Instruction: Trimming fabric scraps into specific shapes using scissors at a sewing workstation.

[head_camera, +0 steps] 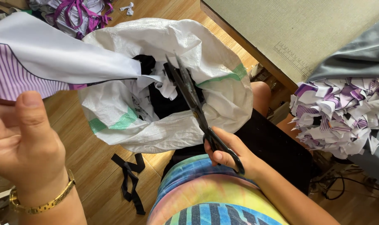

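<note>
Fabric (51,58), a white piece with a purple-striped panel and a dark seam line, is hanging stretched out from my left hand (24,141) toward the sack (222,104), its far tip reaching over the sack's mouth. I am pinching its near edge with that hand, thumb pressed down on top; the fingers underneath are hidden, so I am reading the grip as closed on the cloth from the way it is pulling taut. Holding it up and out like this is keeping the edge flat and free in the air, where blades can get at it.

Scissors (197,112) are sitting in my right hand (231,156), fingers hooked through the black loops and closed around them. The blades are lying almost together, only a sliver apart at the tips, and pointing up over the sack opening, close to the fabric's tip but not biting it as far as I can tell.

That white woven sack, with green bands, is standing open against my lap, directly below the fabric and blades, so anything trimmed off is dropping into it. Black and white offcuts are already lying inside.

To my right, a heap of white-and-purple cut pieces (339,116) is piling up beside a desk (306,29) with a printed ruler strip. A black strip (129,179) is lying on the wooden floor (85,166) near my knee, outside the sack. More purple-and-white cloth (79,14) is lying farther off on the floor.
</note>
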